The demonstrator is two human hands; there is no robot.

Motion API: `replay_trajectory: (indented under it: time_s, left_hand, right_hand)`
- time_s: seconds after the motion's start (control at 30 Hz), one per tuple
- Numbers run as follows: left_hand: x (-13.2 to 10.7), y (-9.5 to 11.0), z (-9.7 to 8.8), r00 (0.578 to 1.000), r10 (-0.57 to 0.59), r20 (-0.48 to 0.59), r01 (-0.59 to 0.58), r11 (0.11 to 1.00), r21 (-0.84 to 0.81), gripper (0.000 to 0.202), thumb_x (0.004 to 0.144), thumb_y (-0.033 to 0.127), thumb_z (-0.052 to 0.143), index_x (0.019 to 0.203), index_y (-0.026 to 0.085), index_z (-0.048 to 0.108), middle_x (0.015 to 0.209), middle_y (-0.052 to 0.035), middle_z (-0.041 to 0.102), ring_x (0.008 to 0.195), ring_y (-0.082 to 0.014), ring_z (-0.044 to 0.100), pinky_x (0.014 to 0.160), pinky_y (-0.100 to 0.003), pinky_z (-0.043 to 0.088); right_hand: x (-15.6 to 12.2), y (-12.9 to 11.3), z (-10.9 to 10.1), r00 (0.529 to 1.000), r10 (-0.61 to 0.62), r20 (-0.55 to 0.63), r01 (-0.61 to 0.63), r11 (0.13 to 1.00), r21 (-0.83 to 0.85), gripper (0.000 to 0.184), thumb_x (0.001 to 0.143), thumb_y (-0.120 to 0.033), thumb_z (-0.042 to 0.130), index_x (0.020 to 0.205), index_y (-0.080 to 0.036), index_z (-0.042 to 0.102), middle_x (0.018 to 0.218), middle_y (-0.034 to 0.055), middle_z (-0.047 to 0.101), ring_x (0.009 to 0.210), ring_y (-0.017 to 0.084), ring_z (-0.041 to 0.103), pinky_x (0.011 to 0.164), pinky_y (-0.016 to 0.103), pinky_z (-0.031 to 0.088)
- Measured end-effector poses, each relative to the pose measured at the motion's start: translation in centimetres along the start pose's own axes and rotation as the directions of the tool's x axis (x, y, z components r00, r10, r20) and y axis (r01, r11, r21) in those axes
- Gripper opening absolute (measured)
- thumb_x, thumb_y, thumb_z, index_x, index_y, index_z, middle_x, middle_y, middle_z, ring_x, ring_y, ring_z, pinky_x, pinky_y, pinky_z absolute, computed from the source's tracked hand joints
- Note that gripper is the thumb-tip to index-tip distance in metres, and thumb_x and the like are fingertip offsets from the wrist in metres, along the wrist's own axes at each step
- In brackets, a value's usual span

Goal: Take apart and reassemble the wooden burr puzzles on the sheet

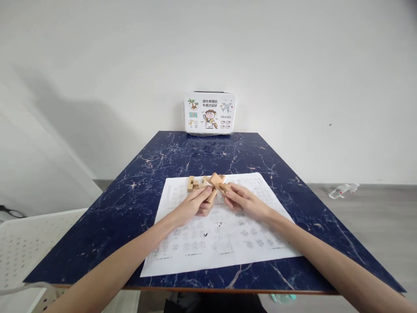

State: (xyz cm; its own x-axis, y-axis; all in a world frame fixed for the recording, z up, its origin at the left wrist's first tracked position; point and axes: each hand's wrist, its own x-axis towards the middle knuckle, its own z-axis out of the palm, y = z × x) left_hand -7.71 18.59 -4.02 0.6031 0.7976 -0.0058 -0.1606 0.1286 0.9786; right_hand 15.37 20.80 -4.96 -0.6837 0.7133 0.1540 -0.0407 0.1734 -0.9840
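Several light wooden puzzle pieces are at the middle of the table, over a printed sheet point(192, 261). My left hand point(199, 202) is closed on a wooden puzzle piece point(212, 196) that sticks out between thumb and fingers. Pinched in my right hand point(241, 200) is another wooden puzzle piece point(215, 179), tilted up to the left. The two held pieces meet or overlap; whether they are joined I cannot tell. Just beyond my left hand, a notched wooden block point(190, 183) rests on the sheet's far part, with more pieces partly hidden behind my hands.
A white printed case point(209, 113) stands at the table's far edge against the wall. The blue marbled table point(137, 195) has a front edge near my forearms. A white perforated surface point(32, 243) is at left. A clear plastic item point(342, 190) lies on the floor at right.
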Motion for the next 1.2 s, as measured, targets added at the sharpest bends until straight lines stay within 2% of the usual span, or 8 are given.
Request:
replay_trajectory:
  time_s: [0.1, 0.23, 0.33, 0.43, 0.53, 0.63, 0.77, 1.2]
  left_hand:
    - [-0.1, 0.4, 0.3, 1.000, -0.023, -0.018, 0.022, 0.999, -0.030, 0.034, 0.107, 0.049, 0.047, 0.088, 0.022, 0.040, 0.061, 0.0101, 0.024, 0.049, -0.0071, 0.014, 0.047, -0.022, 0.015]
    - [-0.2, 0.7, 0.7, 0.996, 0.010, -0.090, -0.006, 0.999, 0.051, 0.032, 0.104, 0.050, 0.053, 0.094, 0.020, 0.046, 0.066, 0.0068, 0.038, 0.051, -0.0070, 0.025, 0.048, -0.023, 0.018]
    - [-0.1, 0.6, 0.9, 0.989, 0.039, -0.140, -0.019, 0.990, 0.139, 0.035, 0.104, 0.053, 0.051, 0.094, 0.020, 0.046, 0.066, 0.0062, 0.041, 0.051, -0.0072, 0.028, 0.049, -0.023, 0.020]
    - [0.0, 0.3, 1.1, 0.987, 0.045, -0.153, -0.014, 0.979, 0.202, 0.037, 0.103, 0.056, 0.049, 0.095, 0.020, 0.046, 0.067, 0.0054, 0.044, 0.053, -0.0081, 0.032, 0.050, -0.023, 0.023]
    - [0.1, 0.0, 1.2, 0.986, 0.061, -0.154, -0.021, 0.968, 0.249, 0.037, 0.103, 0.057, 0.048, 0.097, 0.020, 0.046, 0.071, 0.0032, 0.051, 0.056, -0.0090, 0.038, 0.051, -0.024, 0.028]
    - [0.0, -0.3, 1.2, 0.986, 0.064, -0.152, -0.018, 0.958, 0.286, 0.036, 0.105, 0.055, 0.045, 0.097, 0.020, 0.046, 0.073, 0.0023, 0.053, 0.057, -0.0093, 0.040, 0.052, -0.024, 0.030]
    - [-0.1, -0.2, 1.2, 0.990, 0.058, -0.127, -0.020, 0.958, 0.286, 0.033, 0.106, 0.052, 0.044, 0.101, 0.019, 0.047, 0.071, 0.0036, 0.048, 0.057, -0.0095, 0.037, 0.051, -0.023, 0.027]
    - [-0.1, 0.1, 1.0, 0.994, 0.056, -0.098, -0.033, 0.976, 0.217, 0.035, 0.103, 0.055, 0.050, 0.101, 0.020, 0.048, 0.072, 0.0062, 0.034, 0.058, -0.0092, 0.033, 0.050, -0.022, 0.020]
  right_hand:
    - [0.2, 0.6, -0.2, 0.998, -0.006, -0.063, 0.006, 1.000, -0.003, 0.036, 0.105, -0.059, 0.048, 0.096, -0.024, 0.051, 0.082, 0.0005, 0.061, 0.057, 0.012, 0.047, 0.055, 0.030, 0.041]
    - [0.3, 1.1, 0.2, 0.972, -0.099, -0.215, 0.031, 0.953, -0.302, 0.032, 0.105, -0.052, 0.049, 0.120, -0.024, 0.057, 0.107, 0.0084, 0.069, 0.074, 0.017, 0.064, 0.066, 0.035, 0.055]
    - [0.2, 1.1, 0.4, 0.892, -0.335, -0.303, 0.079, 0.777, -0.624, 0.034, 0.102, -0.043, 0.056, 0.131, -0.025, 0.056, 0.121, 0.0121, 0.068, 0.093, 0.024, 0.068, 0.076, 0.039, 0.058]
    - [0.2, 1.0, 0.4, 0.796, -0.534, -0.286, 0.079, 0.560, -0.825, 0.024, 0.104, -0.037, 0.054, 0.124, -0.023, 0.059, 0.111, 0.0115, 0.070, 0.095, 0.025, 0.068, 0.079, 0.039, 0.056]
    - [0.1, 1.1, 0.2, 0.810, -0.539, -0.229, 0.057, 0.462, -0.885, 0.018, 0.107, -0.033, 0.049, 0.113, -0.023, 0.062, 0.097, 0.0079, 0.074, 0.078, 0.023, 0.069, 0.068, 0.034, 0.052]
    - [0.0, 1.4, 0.0, 0.848, -0.483, -0.217, 0.040, 0.467, -0.884, 0.020, 0.109, -0.033, 0.045, 0.110, -0.023, 0.063, 0.097, 0.0081, 0.076, 0.074, 0.023, 0.069, 0.065, 0.034, 0.050]
    - [-0.1, 1.5, 0.0, 0.875, -0.426, -0.228, 0.045, 0.541, -0.840, 0.025, 0.109, -0.037, 0.043, 0.112, -0.025, 0.064, 0.105, 0.0106, 0.077, 0.080, 0.026, 0.070, 0.072, 0.038, 0.053]
    - [-0.2, 0.8, 0.0, 0.837, -0.515, -0.183, 0.125, 0.507, -0.853, 0.023, 0.110, -0.035, 0.042, 0.108, -0.024, 0.063, 0.097, 0.0100, 0.075, 0.081, 0.025, 0.069, 0.073, 0.037, 0.053]
